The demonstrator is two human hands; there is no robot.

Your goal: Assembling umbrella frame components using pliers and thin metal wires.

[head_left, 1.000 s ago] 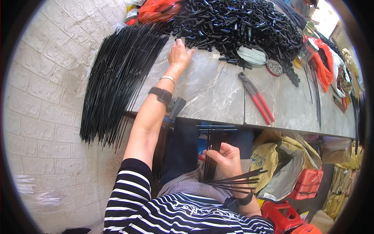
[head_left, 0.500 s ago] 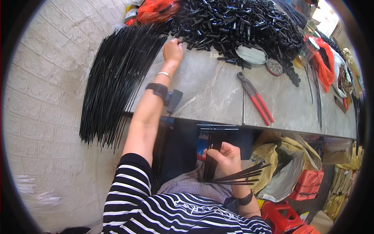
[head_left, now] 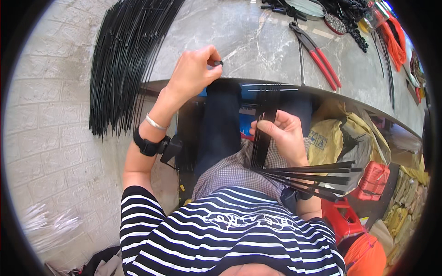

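Note:
My left hand (head_left: 195,71) is above the table's near edge, fingers closed on a small black tube (head_left: 218,63), of which only one end shows. Over my lap, my right hand (head_left: 286,135) pinches a bundle of thin black ribs (head_left: 262,147) between thumb and fingers. The ribs run side by side up toward the table edge, where two thin white rods (head_left: 276,87) lie across them. From the bundle's lower end several black strips (head_left: 322,178) fan out to the right, in front of my right wrist.
Long black rods (head_left: 131,64) lie heaped at the table's left, overhanging its edge. Red-handled cutters (head_left: 317,57) rest on the grey table (head_left: 239,50). Beyond them are a round dish (head_left: 306,8) and a dish of small metal bits (head_left: 335,24). Sacks (head_left: 327,140) stand below right.
My left hand has drawn back from the pile of black tubes to the near table edge, a small black tube in its fingers. My right hand keeps its hold; the view has tipped downward.

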